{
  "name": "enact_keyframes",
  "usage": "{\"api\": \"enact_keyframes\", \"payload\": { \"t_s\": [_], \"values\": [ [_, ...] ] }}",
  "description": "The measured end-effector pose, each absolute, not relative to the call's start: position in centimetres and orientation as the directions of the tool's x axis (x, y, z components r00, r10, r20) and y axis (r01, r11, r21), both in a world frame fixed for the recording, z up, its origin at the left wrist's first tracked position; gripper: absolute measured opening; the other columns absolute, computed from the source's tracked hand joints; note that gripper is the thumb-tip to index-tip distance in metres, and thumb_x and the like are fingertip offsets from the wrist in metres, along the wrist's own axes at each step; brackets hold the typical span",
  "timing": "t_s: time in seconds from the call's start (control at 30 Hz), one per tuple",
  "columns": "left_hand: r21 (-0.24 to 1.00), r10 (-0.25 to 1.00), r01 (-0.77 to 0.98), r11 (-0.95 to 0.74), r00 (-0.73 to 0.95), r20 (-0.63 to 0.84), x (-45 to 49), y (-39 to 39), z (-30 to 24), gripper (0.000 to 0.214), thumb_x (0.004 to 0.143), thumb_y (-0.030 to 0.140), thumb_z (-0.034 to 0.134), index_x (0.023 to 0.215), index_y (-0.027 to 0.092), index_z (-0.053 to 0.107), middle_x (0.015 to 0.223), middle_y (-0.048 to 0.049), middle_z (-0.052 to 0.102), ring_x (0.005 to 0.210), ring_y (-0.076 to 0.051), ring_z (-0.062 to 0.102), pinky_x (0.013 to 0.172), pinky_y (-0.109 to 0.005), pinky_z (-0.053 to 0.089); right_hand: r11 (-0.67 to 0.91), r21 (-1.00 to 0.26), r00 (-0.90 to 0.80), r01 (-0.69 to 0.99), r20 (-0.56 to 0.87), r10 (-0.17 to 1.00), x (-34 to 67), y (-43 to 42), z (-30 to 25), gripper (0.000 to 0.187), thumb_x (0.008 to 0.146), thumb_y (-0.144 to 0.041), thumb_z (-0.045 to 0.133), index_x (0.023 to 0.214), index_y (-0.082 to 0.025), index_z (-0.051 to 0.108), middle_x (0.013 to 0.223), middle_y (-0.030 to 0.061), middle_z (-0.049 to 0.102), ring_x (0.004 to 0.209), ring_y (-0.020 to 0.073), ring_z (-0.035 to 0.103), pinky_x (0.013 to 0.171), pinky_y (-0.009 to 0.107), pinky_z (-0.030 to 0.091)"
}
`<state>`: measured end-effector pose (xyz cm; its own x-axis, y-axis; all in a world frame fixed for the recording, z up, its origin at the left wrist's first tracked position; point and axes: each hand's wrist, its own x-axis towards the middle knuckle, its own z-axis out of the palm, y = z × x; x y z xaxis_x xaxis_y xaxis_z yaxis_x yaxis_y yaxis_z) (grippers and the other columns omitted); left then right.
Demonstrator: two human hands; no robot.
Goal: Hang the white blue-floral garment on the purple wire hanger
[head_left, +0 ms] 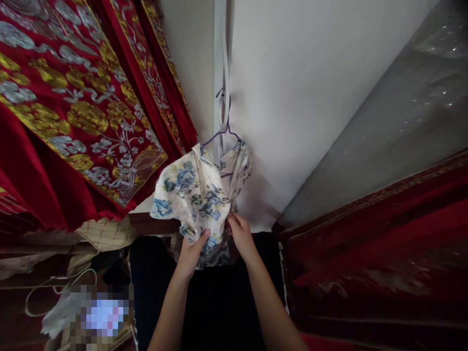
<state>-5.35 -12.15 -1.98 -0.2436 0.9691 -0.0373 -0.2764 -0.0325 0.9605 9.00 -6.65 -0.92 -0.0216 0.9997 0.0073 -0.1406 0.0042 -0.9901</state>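
A white shirt [204, 195] with blue flowers hangs on a purple hanger [215, 135] against the wall, its neckline open at the top. My left hand [192, 251] grips the lower part of the shirt, the thumb on top of the cloth and the other fingers hidden behind it. On the other side, my right hand [238, 230] pinches the front edge of the shirt a little below the neckline. The hanger is attached near a pale strap [224, 63] that runs down the wall.
Red cloth [109, 117] embroidered in gold and silver hangs at the left. Below it are a checked cream cloth [107, 233], a white cord [60, 279] and a blurred-out patch. A dark red draped surface [383, 243] with clear plastic lies along the right.
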Motion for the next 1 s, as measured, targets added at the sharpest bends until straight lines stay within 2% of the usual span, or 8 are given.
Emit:
{"api": "enact_keyframes", "payload": {
  "t_s": [0.2,0.27,0.37,0.43,0.53,0.7,0.8,1.0],
  "values": [
    [0.953,0.939,-0.301,-0.039,-0.336,-0.068,-6.4,-11.6,-2.7,0.051,0.077,0.040,0.078,0.123,0.023,0.063,0.128,-0.0077,0.067,0.131,-0.028,0.055,0.114,-0.042,0.038,-0.093,-0.943,0.019,-0.320,-0.105,0.994,9.9,-8.2,-0.8,0.025,0.076,-0.039,0.065,0.064,-0.019,0.054,0.054,-0.0044,0.048,0.048,0.0089,0.036,0.045,0.022,0.025],
    [0.986,0.864,-0.135,-0.101,-0.503,0.020,-6.5,-11.6,-3.2,0.053,0.078,0.042,0.076,0.123,0.021,0.060,0.127,-0.0105,0.065,0.125,-0.030,0.058,0.109,-0.044,0.043,-0.102,-0.933,0.012,-0.344,-0.113,0.994,9.8,-9.1,-1.1,0.029,0.077,-0.041,0.066,0.063,-0.019,0.053,0.054,-0.0042,0.048,0.048,0.0088,0.036,0.046,0.023,0.024],
    [0.934,0.639,0.295,-0.201,-0.683,0.353,-5.5,-12.1,-3.9,0.061,0.077,0.038,0.076,0.129,0.021,0.050,0.139,-0.0149,0.051,0.132,-0.032,0.048,0.111,-0.047,0.038,-0.112,-0.942,-0.053,-0.316,-0.100,0.994,9.4,-10.1,-1.1,0.032,0.081,-0.042,0.065,0.063,-0.018,0.054,0.055,-0.0035,0.050,0.049,0.0089,0.036,0.047,0.023,0.024],
    [0.835,0.659,0.467,-0.291,-0.534,0.529,-4.2,-12.5,-4.1,0.052,0.080,0.032,0.072,0.126,0.022,0.050,0.138,-0.0148,0.048,0.133,-0.030,0.045,0.113,-0.048,0.034,-0.106,-0.958,-0.123,-0.268,-0.075,0.990,9.0,-10.4,-0.8,0.032,0.084,-0.042,0.063,0.064,-0.018,0.056,0.055,-0.0032,0.050,0.049,0.0089,0.037,0.048,0.023,0.025],
    [0.821,0.814,0.395,-0.413,-0.244,0.527,-2.2,-12.4,-4.0,0.030,0.088,0.026,0.059,0.118,0.024,0.054,0.121,-0.0118,0.056,0.120,-0.027,0.053,0.106,-0.045,0.040,-0.059,-0.980,-0.184,-0.192,-0.023,0.983,8.9,-10.6,-0.2,0.030,0.086,-0.039,0.061,0.065,-0.017,0.059,0.056,-0.0026,0.053,0.051,0.0099,0.043,0.051,0.023,0.030],
    [0.889,0.888,0.276,-0.365,-0.184,0.421,-1.1,-11.3,-3.9,0.011,0.087,0.028,0.056,0.098,0.025,0.057,0.094,-0.0066,0.059,0.093,-0.026,0.059,0.085,-0.039,0.047,-0.075,-0.995,-0.306,-0.062,-0.052,0.951,10.4,-10.3,1.4,0.030,0.088,-0.039,0.057,0.069,-0.017,0.065,0.050,-0.0012,0.058,0.044,0.0101,0.044,0.047,0.023,0.031],
    [0.873,0.890,0.301,-0.384,-0.130,0.437,-1.1,-11.0,-3.9,0.009,0.090,0.031,0.055,0.083,0.026,0.057,0.083,-0.0051,0.056,0.082,-0.025,0.058,0.077,-0.038,0.046,-0.074,-0.995,-0.241,-0.066,-0.056,0.969,11.4,-8.9,3.7,0.031,0.085,-0.041,0.059,0.068,-0.016,0.066,0.049,0.0003,0.060,0.039,0.0085,0.041,0.042,0.022,0.027],
    [0.855,0.886,0.297,-0.425,-0.059,0.460,0.3,-11.0,-4.6,0.013,0.092,0.027,0.052,0.080,0.025,0.055,0.081,-0.0058,0.055,0.077,-0.024,0.058,0.069,-0.038,0.047,0.235,-0.966,-0.070,-0.109,0.243,0.967,11.8,-2.3,13.3,0.031,0.084,-0.043,0.064,0.073,-0.014,0.068,0.053,0.0005,0.062,0.039,0.0059,0.040,0.038,0.019,0.027]
  ]
}}
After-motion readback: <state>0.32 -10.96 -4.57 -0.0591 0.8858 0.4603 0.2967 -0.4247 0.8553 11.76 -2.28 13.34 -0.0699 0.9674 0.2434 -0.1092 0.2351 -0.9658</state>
